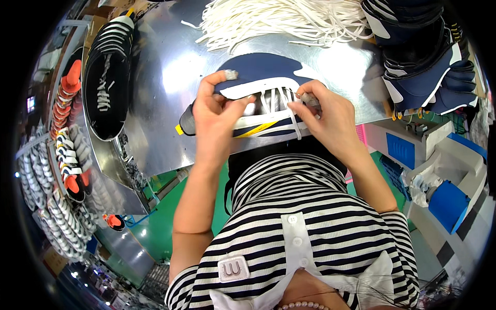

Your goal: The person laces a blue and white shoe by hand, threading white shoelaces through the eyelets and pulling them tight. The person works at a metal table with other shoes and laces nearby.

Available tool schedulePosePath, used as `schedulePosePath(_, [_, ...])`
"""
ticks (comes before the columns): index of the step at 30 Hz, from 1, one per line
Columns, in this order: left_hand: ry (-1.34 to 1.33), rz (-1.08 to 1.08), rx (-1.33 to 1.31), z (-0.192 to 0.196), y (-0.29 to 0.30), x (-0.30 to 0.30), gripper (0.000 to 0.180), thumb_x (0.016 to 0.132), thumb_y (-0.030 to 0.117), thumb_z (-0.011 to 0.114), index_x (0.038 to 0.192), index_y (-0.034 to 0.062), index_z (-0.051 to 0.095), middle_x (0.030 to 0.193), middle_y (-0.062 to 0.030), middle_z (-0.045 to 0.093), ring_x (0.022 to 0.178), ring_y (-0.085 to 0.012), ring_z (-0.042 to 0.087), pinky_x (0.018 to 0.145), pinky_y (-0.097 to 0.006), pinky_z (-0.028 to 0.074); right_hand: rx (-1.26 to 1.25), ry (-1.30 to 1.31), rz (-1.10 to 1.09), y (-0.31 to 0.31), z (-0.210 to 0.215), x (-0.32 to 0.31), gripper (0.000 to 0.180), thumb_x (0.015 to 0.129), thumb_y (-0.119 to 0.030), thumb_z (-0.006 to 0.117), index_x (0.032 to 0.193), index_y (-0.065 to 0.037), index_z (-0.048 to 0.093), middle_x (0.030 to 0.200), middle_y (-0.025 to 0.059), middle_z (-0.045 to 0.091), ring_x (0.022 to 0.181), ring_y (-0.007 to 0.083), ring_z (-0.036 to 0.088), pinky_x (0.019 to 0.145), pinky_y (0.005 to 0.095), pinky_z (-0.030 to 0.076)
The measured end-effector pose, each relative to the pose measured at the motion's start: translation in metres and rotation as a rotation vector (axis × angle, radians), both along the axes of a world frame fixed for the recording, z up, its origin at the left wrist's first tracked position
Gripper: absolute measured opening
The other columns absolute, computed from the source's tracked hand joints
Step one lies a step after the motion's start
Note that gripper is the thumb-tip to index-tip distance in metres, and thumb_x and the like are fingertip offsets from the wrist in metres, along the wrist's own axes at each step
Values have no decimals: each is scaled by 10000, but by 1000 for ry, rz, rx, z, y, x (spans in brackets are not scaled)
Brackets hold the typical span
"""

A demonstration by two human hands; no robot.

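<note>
A navy shoe upper with white trim lies on the shiny metal table right in front of me. My left hand grips its left side, thumb and fingers pinched on the white edge. At the right side of the upper, my right hand pinches a white lace that runs through the eyelets. Several white lace strands cross the opening between my two hands.
A heap of loose white laces lies at the table's far edge. A stack of navy uppers sits at the right, dark uppers at the left. Racks of shoes run down the left side. Blue and white bins stand lower right.
</note>
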State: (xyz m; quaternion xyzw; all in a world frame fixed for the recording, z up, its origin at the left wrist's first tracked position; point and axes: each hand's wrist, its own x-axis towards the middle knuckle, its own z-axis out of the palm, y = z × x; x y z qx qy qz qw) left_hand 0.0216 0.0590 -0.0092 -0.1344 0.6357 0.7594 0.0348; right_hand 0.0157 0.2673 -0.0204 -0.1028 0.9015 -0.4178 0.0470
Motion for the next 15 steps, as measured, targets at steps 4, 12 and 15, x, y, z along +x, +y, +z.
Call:
schedulePosePath(4, [-57, -58, 75, 7, -19, 0, 404, 899, -20, 599, 1277, -11, 457, 973, -114, 649, 856, -128, 623, 801, -278, 523, -135, -6, -50, 1, -14, -10, 305, 800, -340, 803, 906, -96, 655, 661, 51, 642, 545, 184, 624, 502, 293, 443])
schedulePosePath(12, [377, -344, -1224, 30, -11, 47, 604, 813, 121, 771, 1323, -26, 483, 1194, -220, 590, 1046, -397, 596, 923, -426, 478, 14, 248, 104, -15, -35, 21, 235, 764, -190, 790, 927, -88, 654, 692, 45, 639, 558, 221, 623, 520, 330, 467])
schedulePosePath(15, [413, -183, -1259, 3, -9, 25, 311, 789, 80, 773, 1051, -1, 629, 919, -137, 605, 842, -295, 614, 754, -375, 483, -48, 206, 85, -23, -19, 13, 198, 745, -90, 724, 921, -115, 637, 713, 53, 629, 598, 250, 633, 531, 351, 480])
